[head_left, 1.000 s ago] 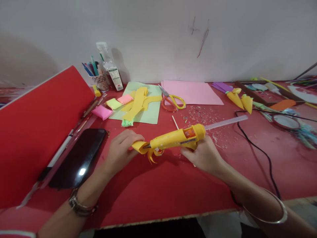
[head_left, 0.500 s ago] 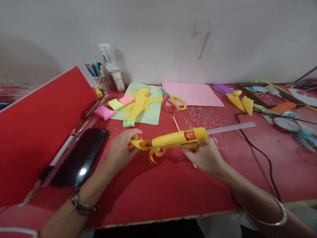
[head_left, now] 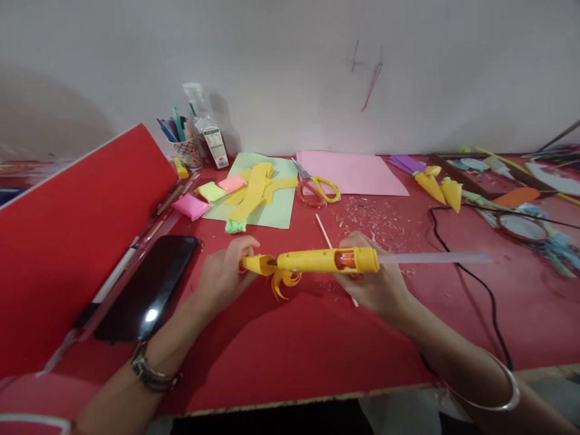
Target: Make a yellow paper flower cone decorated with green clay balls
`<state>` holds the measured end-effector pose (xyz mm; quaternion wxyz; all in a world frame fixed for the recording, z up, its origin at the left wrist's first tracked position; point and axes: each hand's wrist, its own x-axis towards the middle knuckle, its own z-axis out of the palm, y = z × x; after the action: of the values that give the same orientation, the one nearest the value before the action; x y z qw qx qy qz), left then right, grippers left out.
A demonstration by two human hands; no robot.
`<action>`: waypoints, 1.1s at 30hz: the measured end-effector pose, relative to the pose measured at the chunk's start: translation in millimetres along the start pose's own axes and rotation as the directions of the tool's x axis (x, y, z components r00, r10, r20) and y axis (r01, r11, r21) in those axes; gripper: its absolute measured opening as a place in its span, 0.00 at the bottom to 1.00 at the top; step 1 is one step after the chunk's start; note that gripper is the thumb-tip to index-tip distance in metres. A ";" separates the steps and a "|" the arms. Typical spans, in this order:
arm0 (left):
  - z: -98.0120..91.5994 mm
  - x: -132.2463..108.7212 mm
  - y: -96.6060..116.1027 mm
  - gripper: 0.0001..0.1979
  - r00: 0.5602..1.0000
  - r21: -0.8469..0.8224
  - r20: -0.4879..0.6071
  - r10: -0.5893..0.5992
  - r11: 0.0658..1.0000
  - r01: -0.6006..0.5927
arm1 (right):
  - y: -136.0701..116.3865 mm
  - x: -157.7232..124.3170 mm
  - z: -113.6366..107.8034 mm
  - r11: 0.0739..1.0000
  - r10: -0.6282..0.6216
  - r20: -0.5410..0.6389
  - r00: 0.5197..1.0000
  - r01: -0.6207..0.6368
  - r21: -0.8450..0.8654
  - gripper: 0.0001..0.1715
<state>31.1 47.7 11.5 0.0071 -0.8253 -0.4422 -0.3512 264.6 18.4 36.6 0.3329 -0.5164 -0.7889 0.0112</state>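
Observation:
My right hand [head_left: 374, 284] is closed round the handle of a yellow hot glue gun [head_left: 312, 260], which lies almost level with its nozzle to the left. A clear glue stick [head_left: 435, 258] juts from its rear. Pinched in my left hand [head_left: 226, 269] is a rolled yellow paper piece [head_left: 257, 264], its open end against or very near the nozzle tip. Curled yellow paper strips [head_left: 284, 283] hang just below; I cannot tell whether they join the rolled piece. Beneath the gun a thin wooden stick [head_left: 324, 231] lies on the red table [head_left: 272, 350].
A black phone [head_left: 147, 287] and red board [head_left: 77, 241] lie left. Behind are yellow paper strips [head_left: 254, 193], clay packets [head_left: 191, 206], scissors [head_left: 319, 187] and pink paper [head_left: 357, 172]. Yellow paper cones [head_left: 451, 193] and a black cord [head_left: 480, 281] lie right. A bottle [head_left: 211, 136] stands by the wall.
The glue gun has rolled and levelled slightly, its rear end and glue stick swinging lower. The nozzle stays at the rolled paper, and my left hand has hardly moved.

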 end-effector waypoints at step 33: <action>-3.9 8.6 11.7 0.08 0.884 0.278 0.386 -0.265 0.947 0.163 | 5.6 2.5 -4.2 0.973 -0.232 0.063 0.971 0.232 -0.003 0.02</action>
<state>40.7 45.6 23.0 -0.0280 -0.8200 -0.5611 -0.1094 270.8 21.7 39.1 0.3047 -0.4217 -0.8538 -0.0158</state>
